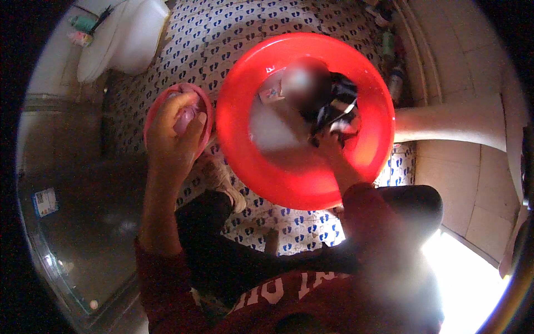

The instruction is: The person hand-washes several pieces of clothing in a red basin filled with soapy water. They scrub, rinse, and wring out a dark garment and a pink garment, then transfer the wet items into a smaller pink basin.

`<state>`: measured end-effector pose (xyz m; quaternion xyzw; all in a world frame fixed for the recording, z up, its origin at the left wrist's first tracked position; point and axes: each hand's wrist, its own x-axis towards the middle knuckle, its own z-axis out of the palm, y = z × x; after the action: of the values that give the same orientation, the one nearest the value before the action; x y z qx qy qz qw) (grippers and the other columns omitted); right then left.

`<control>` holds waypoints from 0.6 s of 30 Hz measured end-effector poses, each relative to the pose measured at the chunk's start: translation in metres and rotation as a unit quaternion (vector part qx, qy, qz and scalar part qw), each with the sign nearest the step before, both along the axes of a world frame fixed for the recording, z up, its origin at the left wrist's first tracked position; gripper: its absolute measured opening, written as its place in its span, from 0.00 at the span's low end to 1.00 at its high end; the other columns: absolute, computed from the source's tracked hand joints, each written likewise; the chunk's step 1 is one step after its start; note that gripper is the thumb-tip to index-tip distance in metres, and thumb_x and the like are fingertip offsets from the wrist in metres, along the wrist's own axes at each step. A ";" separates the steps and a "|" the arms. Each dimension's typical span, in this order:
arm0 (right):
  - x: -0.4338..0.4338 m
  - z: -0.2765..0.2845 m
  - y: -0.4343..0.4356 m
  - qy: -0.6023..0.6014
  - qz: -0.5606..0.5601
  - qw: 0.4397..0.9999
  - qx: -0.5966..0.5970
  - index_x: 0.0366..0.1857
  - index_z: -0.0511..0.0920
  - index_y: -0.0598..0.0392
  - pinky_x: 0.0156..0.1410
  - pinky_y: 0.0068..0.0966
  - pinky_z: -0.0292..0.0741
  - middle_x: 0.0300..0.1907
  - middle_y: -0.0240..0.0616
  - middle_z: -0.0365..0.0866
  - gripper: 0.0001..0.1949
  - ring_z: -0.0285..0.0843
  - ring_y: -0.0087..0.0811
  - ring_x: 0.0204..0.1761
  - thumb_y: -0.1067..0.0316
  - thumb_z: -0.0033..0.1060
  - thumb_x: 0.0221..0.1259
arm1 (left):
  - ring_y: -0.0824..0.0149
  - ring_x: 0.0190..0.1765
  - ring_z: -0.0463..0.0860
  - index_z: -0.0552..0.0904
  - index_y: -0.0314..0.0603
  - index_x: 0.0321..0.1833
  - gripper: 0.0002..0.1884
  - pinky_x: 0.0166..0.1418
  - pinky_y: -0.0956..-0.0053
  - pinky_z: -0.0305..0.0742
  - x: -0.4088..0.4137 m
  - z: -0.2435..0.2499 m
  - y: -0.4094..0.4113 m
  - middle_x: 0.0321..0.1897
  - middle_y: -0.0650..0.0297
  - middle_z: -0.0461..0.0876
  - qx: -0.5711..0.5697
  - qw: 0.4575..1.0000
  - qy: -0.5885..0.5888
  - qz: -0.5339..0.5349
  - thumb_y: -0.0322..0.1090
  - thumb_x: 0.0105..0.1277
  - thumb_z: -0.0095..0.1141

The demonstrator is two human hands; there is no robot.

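A large red plastic basin [235, 104] sits on the floor before me, with pale cloudy water [271, 133] in its bottom. My right hand [330, 146] reaches over the near rim and grips a bunched dark cloth [344, 89] with white stripes; the fingertips are partly lost in its folds. Left of the basin, my left hand [173, 125] is inside a small pink tub [207, 106]. Its fingers and thumb curl around a purple object [186, 120], whose kind I cannot make out. A blurred patch covers part of the red basin's inside, beside a small printed patch [271, 94].
The tiled floor [200, 37] has a blue footprint pattern. A white toilet [137, 37] stands at upper left and a white pedestal [450, 123] at right. Bottles [388, 44] line the right wall. A dark glossy panel [96, 217] lies left of my arm.
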<state>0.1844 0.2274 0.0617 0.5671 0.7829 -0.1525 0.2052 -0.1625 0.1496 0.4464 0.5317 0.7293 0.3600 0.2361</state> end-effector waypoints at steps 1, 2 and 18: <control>-0.011 -0.010 -0.029 -0.026 0.055 0.998 -0.024 0.69 0.69 0.41 0.62 0.58 0.72 0.76 0.44 0.53 0.27 0.60 0.59 0.69 0.50 0.50 0.65 | 0.62 0.60 0.79 0.78 0.34 0.57 0.19 0.66 0.67 0.72 0.002 0.002 -0.004 0.56 0.54 0.80 0.004 1.000 0.006 -0.009 0.34 0.66 0.61; -0.013 -0.020 -0.049 -0.046 0.096 0.993 -0.042 0.69 0.68 0.41 0.60 0.60 0.73 0.77 0.44 0.51 0.25 0.60 0.61 0.68 0.50 0.46 0.69 | 0.62 0.59 0.79 0.78 0.34 0.57 0.19 0.65 0.67 0.72 0.003 0.001 -0.009 0.55 0.55 0.81 0.011 1.000 0.008 -0.021 0.34 0.66 0.61; -0.003 0.192 0.038 0.558 0.008 0.823 -0.106 0.33 0.82 0.60 0.45 0.27 0.76 0.32 0.44 0.82 0.12 0.80 0.36 0.37 0.76 0.54 0.40 | 0.42 0.65 0.72 0.64 0.44 0.71 0.35 0.55 0.43 0.79 0.124 -0.125 -0.012 0.67 0.48 0.68 -0.314 0.778 -0.541 0.053 0.60 0.70 0.51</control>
<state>0.1810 0.2651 0.2541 0.3532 0.7474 -0.5232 -0.2070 -0.0382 0.1377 0.3218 0.1060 0.5810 0.3516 0.7263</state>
